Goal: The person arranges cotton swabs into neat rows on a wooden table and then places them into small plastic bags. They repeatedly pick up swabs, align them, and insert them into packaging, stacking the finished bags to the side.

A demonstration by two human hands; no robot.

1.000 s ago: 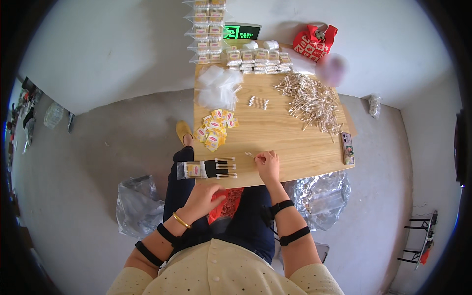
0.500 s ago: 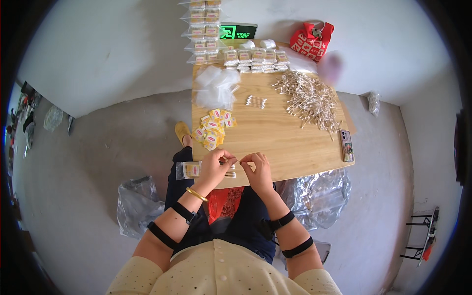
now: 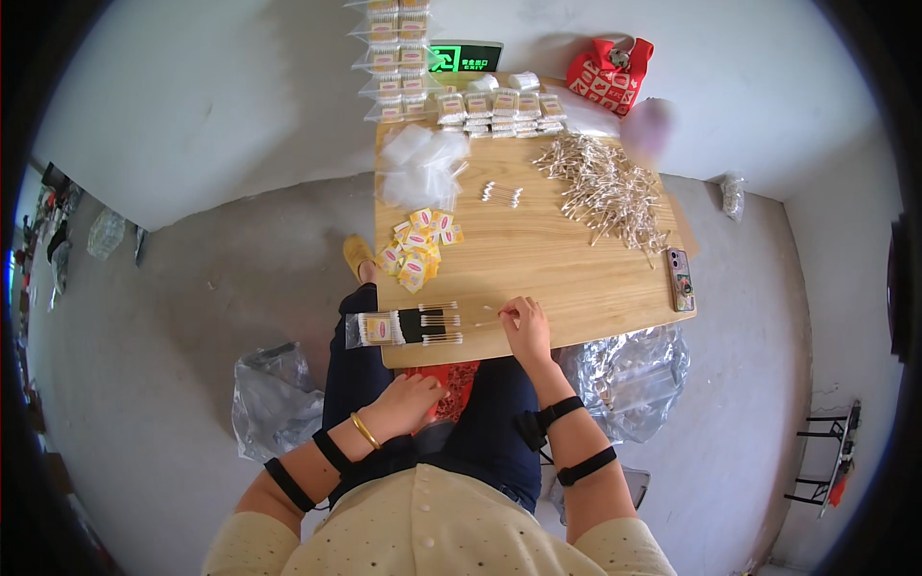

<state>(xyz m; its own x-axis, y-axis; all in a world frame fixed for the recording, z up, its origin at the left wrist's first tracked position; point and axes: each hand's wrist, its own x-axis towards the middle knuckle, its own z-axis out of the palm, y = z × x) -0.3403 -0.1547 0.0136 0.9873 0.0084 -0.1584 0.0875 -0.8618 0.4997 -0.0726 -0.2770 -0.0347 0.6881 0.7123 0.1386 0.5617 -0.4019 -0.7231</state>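
Observation:
My right hand (image 3: pixel 524 329) is over the table's near edge, its thumb and forefinger pinched on what looks like a thin cotton swab (image 3: pixel 489 309). Below the table edge, my left hand (image 3: pixel 411 401) hovers at my lap beside a red patterned bag or cloth (image 3: pixel 454 392); its fingers are loosely bent, apparently with nothing in them. Left of my right hand, small groups of cotton swabs (image 3: pixel 441 321) lie across a black pad (image 3: pixel 411 325). Next to the pad is a clear packet (image 3: pixel 378 329) with swabs and a yellow-white card inside.
Yellow cards (image 3: pixel 419 252) and clear bags (image 3: pixel 423 168) lie on the table's left, a heap of loose swabs (image 3: pixel 615 192) on the right. A phone (image 3: pixel 680 280) rests at the right edge. Filled packets (image 3: pixel 502 108) are stacked behind; a red bag (image 3: pixel 611 77) stands at the back.
My left hand has come off the table, down toward my lap, uncovering the black pad and swab groups. My right hand has shifted slightly right.

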